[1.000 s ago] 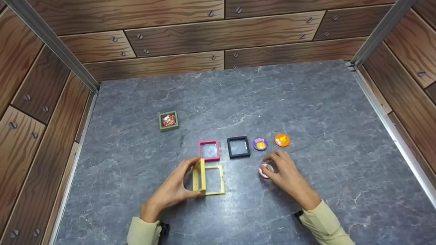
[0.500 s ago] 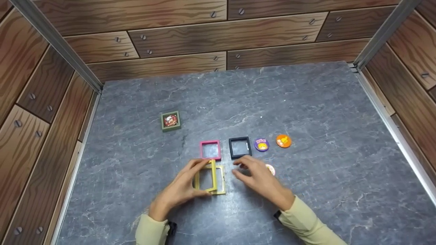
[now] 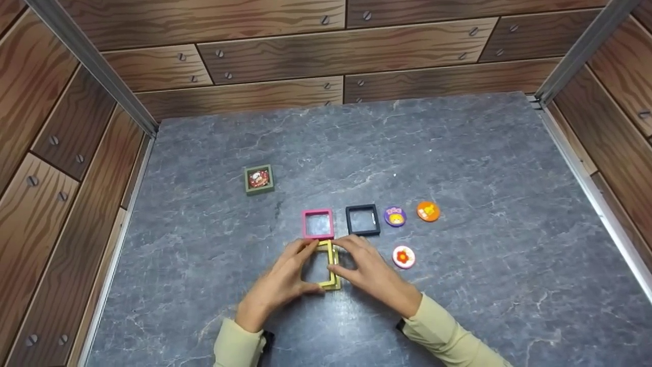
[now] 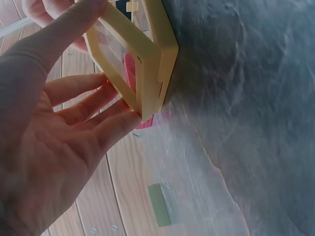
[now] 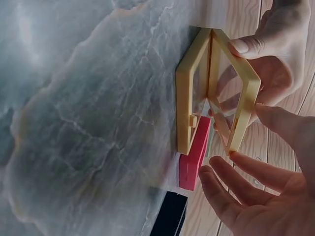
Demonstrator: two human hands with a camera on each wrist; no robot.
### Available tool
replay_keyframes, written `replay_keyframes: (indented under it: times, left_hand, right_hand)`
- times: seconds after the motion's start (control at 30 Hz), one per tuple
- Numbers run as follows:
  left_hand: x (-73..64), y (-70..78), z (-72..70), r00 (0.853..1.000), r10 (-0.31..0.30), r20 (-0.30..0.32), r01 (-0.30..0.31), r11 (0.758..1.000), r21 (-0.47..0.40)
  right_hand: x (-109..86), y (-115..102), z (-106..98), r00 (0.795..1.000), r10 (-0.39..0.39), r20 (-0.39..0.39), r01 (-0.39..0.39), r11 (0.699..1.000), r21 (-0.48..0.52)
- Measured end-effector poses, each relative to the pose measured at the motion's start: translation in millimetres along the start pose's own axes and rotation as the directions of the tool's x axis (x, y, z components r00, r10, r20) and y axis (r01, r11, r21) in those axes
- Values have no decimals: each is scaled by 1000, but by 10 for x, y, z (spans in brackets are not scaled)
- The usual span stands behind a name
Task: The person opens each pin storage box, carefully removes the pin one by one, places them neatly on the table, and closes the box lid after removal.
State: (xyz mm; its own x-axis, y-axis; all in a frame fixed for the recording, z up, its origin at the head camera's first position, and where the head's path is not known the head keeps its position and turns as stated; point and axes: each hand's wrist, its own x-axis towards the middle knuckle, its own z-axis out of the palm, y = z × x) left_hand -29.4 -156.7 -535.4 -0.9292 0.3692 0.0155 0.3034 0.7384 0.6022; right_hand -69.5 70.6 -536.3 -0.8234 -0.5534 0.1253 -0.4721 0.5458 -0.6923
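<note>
From the head, the yellow frame (image 3: 333,277) stands half open, a flower badge (image 3: 404,257) near it, maybe to be handy. At the left wrist, the left hand (image 4: 64,147) pinches the lid (image 4: 147,73) by two sides, likely to steady it. At the right wrist, the right hand (image 5: 275,201) touches the lid's free edge; I can't tell if it pinches. The table (image 5: 98,123) looks like grey stone, the wall (image 5: 243,19) like wood.
</note>
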Motion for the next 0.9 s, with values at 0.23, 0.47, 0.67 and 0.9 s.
replay_keyframes:
  times: [0.23,0.47,0.67,0.9]
  left_hand:
    - [17,73,39,1000,-8,-14,9,997,82]
    - [55,150,100,1000,19,-11,-17,981,191]
    - [49,164,138,1000,24,-20,-19,971,237]
    - [15,148,159,999,19,-28,-12,973,231]
  right_hand:
    - [-6,40,56,1000,3,-20,-4,998,-57]
    - [-30,95,104,999,11,-35,-15,991,-133]
    - [-40,112,119,999,8,-38,-13,991,-136]
    - [-54,89,129,1000,20,-16,-22,992,-127]
